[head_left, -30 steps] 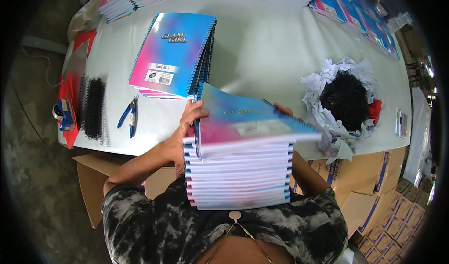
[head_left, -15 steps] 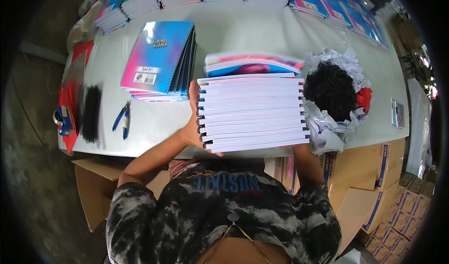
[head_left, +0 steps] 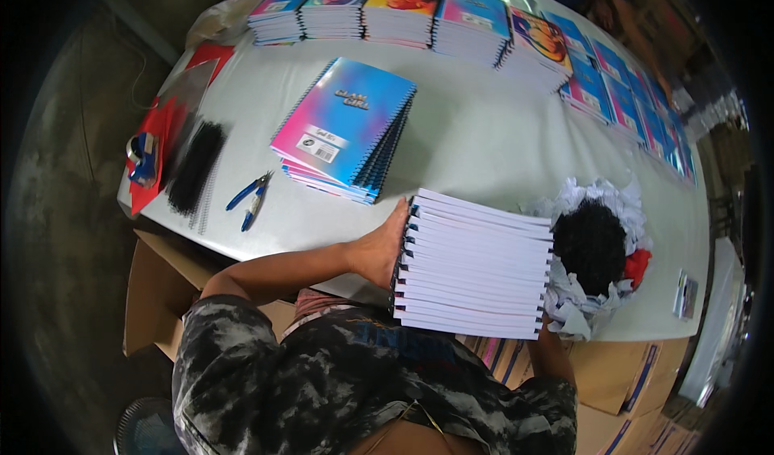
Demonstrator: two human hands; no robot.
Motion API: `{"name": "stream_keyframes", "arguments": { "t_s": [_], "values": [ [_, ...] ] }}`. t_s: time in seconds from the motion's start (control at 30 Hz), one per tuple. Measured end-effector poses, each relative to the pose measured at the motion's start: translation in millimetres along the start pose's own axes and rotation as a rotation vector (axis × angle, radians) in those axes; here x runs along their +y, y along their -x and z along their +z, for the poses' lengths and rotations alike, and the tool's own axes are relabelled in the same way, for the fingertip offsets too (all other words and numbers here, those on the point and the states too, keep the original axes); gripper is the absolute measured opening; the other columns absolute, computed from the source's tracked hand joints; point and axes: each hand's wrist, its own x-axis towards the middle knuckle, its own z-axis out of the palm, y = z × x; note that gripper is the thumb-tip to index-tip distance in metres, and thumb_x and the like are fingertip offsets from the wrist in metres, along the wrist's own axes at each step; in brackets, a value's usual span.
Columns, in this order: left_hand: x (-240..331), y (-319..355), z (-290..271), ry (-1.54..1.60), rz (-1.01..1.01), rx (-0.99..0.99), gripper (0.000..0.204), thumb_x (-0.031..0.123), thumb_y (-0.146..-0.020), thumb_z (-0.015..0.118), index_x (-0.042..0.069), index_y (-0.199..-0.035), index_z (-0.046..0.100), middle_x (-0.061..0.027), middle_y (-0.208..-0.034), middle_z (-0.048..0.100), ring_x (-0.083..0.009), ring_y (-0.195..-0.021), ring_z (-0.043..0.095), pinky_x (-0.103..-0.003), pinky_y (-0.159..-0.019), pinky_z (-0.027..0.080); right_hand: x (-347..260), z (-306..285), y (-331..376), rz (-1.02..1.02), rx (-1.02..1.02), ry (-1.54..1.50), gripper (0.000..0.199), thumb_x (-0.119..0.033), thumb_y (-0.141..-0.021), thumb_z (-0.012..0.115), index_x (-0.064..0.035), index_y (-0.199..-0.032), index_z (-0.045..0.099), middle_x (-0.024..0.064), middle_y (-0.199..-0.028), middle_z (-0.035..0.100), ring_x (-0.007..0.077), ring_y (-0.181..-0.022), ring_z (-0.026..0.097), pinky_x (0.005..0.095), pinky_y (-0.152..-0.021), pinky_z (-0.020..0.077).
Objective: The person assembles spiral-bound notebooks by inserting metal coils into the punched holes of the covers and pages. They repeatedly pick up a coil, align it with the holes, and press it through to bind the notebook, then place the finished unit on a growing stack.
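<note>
A thick stack of spiral notebooks (head_left: 476, 265) is held up in front of me over the near table edge, its white page edges facing me. My left hand (head_left: 380, 249) presses against its left side, along the black coils, and its fingertips are partly hidden behind. At the lower right corner my right hand (head_left: 547, 324) is at the stack, mostly covered by it. Farther off, a pile of blue-and-pink spiral notebooks (head_left: 347, 120) stands on the table. Beside it lie blue-handled pliers (head_left: 251, 200).
Black coils (head_left: 196, 169), red sheets (head_left: 157, 137) and a blue tape dispenser (head_left: 143, 161) are at the left. Crumpled white paper (head_left: 574, 314) surrounds a black tangle (head_left: 592, 245) at the right. Notebook piles (head_left: 401, 20) line the far edge; cardboard boxes (head_left: 601, 374) stand below. Another person (head_left: 621, 28) is at the far right.
My view has turned, so the table's things appear shifted. The held stack has come closer to my body, and the colourful cover at its far side no longer shows. Both hands stay on it.
</note>
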Motion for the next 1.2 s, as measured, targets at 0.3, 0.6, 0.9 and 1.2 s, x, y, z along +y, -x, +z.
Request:
{"name": "stream_keyframes", "arguments": {
  "t_s": [0.3, 0.6, 0.9, 1.2],
  "values": [
    [49, 3, -66, 0.3, -0.288, 0.137, 0.137, 0.045, -0.051, 0.081, -0.005, -0.135, -0.016, -0.0308, -0.138, 0.006, -0.0436, -0.128, 0.013, -0.045, -0.106, 0.015, -239, 173, 64, -0.42, -0.272, 0.11, 0.037, -0.016, -0.078, 0.057, -0.0065, -0.113, 0.048, 0.0091, -0.105, 0.055, 0.0189, -0.088, 0.054, 0.031, -0.073, 0.0455],
    [60, 45, -288, 0.511, -0.745, 0.642, 0.089, 0.039, -0.065, 0.067, -0.004, -0.133, 0.03, -0.0189, -0.115, 0.054, -0.0243, -0.102, 0.056, -0.033, -0.09, 0.043, -439, 385, -4, -0.212, -0.493, -0.21, 0.031, -0.021, -0.075, 0.063, -0.0055, -0.101, 0.055, 0.0057, -0.093, 0.058, 0.0173, -0.089, 0.056, 0.0322, -0.079, 0.0468],
    [-137, 162, -398, 0.724, -1.007, 0.856, 0.064, 0.049, -0.07, 0.062, 0.004, -0.114, 0.055, -0.0109, -0.106, 0.06, -0.0195, -0.094, 0.057, -0.028, -0.077, 0.043, -466, 589, -190, 0.057, -0.609, -0.413, 0.053, -0.035, -0.065, 0.066, -0.0065, -0.108, 0.055, 0.0134, -0.105, 0.058, 0.0281, -0.094, 0.055, 0.0438, -0.083, 0.043],
    [-283, 197, -389, 0.87, -1.026, 1.151, 0.061, 0.05, -0.074, 0.062, 0.005, -0.115, 0.055, -0.0087, -0.114, 0.057, -0.0193, -0.103, 0.053, -0.032, -0.087, 0.041, -427, 636, -315, 0.274, -0.303, -0.461, 0.065, -0.037, -0.055, 0.071, -0.0112, -0.113, 0.055, 0.0089, -0.117, 0.054, 0.0298, -0.104, 0.05, 0.0502, -0.088, 0.0343]
  ]
}}
